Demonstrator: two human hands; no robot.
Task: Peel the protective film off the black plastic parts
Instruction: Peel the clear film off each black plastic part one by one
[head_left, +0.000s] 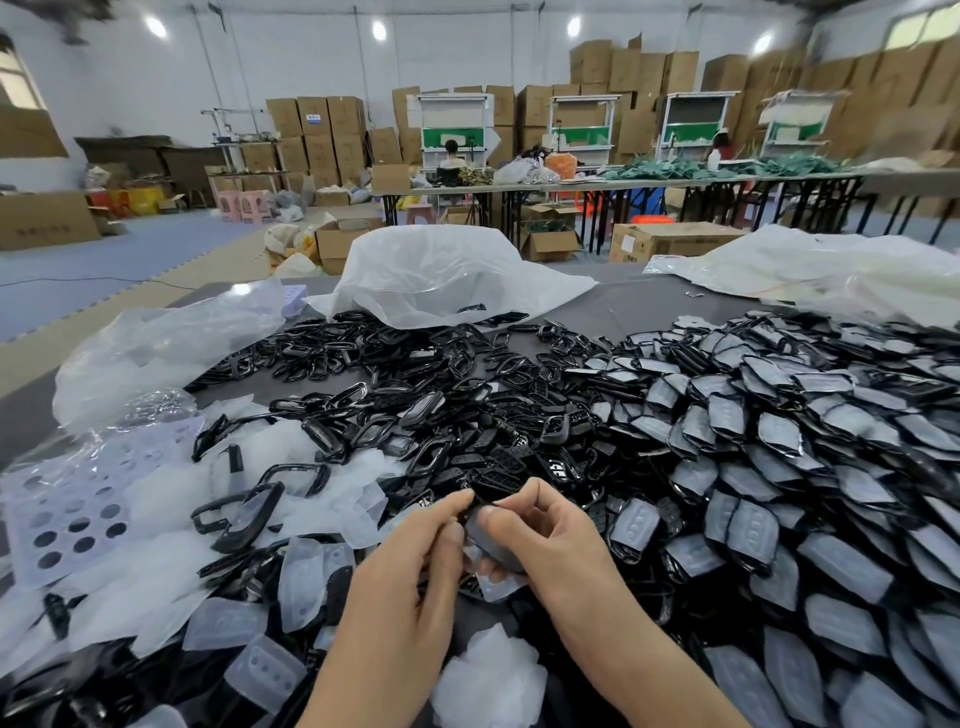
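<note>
Both my hands hold one black plastic part (491, 543) low in the middle of the view. My left hand (410, 566) pinches its upper left edge between thumb and forefinger. My right hand (545, 525) grips its right side with curled fingers, thumb on the face. A bit of clear film (496, 587) hangs under the part. A big heap of film-covered black parts (779, 441) fills the table's right side. Bare black frames and parts (415, 395) lie in the middle. Peeled clear films (218, 571) are piled at the left.
White plastic bags lie at the far side of the table: one in the middle (441, 275), one at the right (831, 270). A perforated clear sheet (78, 499) rests at the left edge. Tables, cardboard boxes (327, 135) and a seated person (452, 156) are far behind.
</note>
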